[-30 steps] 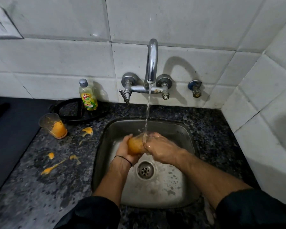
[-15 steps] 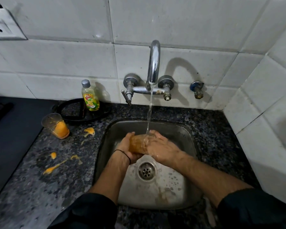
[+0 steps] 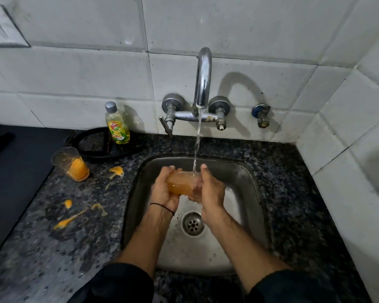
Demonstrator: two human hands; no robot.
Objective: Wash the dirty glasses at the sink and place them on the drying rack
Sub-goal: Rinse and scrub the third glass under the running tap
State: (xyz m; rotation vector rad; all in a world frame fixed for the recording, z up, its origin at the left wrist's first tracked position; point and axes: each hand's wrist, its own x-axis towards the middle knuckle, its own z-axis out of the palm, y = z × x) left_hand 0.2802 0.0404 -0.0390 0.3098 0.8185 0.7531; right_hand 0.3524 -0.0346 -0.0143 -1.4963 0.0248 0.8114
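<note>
We've got the speckled granite counter [image 3: 53,259] carrying a juice-stained glass [image 3: 71,165], orange spills [image 3: 116,171] and a black tray [image 3: 101,155].

Left hand [image 3: 162,191] and right hand [image 3: 213,190] grip glass [image 3: 179,185] under tap [image 3: 202,79], second glass [image 3: 71,165] on counter [image 3: 79,248]

The left sleeve [image 3: 114,283] and the right sleeve [image 3: 293,287] are dark, almost black cloth, ending near the elbows at the near edge, with the forearms bare beyond them. A thin black cord band [image 3: 162,207] circles the wrist just behind the left hand [image 3: 162,191].
</note>
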